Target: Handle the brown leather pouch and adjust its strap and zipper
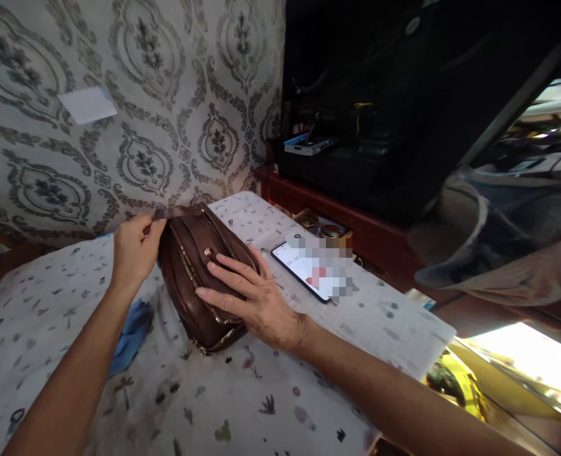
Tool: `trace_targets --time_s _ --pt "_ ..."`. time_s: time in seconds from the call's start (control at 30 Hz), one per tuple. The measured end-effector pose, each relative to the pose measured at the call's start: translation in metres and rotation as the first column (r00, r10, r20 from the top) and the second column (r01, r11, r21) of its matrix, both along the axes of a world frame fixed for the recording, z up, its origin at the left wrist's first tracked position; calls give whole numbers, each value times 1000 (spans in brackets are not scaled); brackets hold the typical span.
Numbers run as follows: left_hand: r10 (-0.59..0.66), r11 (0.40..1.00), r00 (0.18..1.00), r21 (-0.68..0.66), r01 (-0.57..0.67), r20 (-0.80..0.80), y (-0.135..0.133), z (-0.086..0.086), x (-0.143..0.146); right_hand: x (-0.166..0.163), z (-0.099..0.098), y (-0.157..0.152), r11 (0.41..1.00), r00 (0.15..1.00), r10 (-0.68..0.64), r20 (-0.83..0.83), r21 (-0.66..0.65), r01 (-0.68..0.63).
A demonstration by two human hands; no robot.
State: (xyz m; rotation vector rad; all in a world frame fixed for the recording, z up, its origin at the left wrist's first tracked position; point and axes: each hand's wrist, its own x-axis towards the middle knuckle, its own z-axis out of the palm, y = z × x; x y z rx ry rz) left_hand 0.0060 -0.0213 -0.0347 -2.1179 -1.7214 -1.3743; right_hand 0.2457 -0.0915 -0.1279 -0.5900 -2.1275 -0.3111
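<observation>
A brown leather bag (180, 304) with gold-toned zippers and a round metal stud lies on the patterned tablecloth (242, 411). At its far left end, my left hand (135, 244) pinches a brown strap (180, 213) between thumb and fingers. My right hand (256, 297) rests on the bag's near right part, fingers stretched out and spread over the leather. A crumpled blue cloth (135, 332) lies left of the bag, partly behind my left forearm. Right of the bag is a phone (303, 272) with its screen lit, part of it blurred out.
Patterned wallpaper with a white paper (89, 105) on it rises behind the table. A dark cabinet or screen (380, 114) stands at the back right, with small items on its ledge. Grey fabric (503, 234) hangs at the right. A yellow object (456, 386) sits below the table edge.
</observation>
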Motion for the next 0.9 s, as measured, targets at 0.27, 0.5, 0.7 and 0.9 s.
trace_targets --time_s 0.27,0.5,0.7,0.9 --pt "-45 998 998 36 44 31 -13 3 14 1 4 1 1000 1000 2 -8 -3 -2" --pt "-41 999 997 -10 42 63 -30 8 22 1 5 2 999 999 41 -24 -12 -41" --pt "-77 995 997 -57 77 4 -43 11 28 3 5 1 998 998 58 -9 -29 -58" --pt "56 995 968 -68 -75 -246 -40 22 39 4 4 -2 999 997 29 -71 -25 -31"
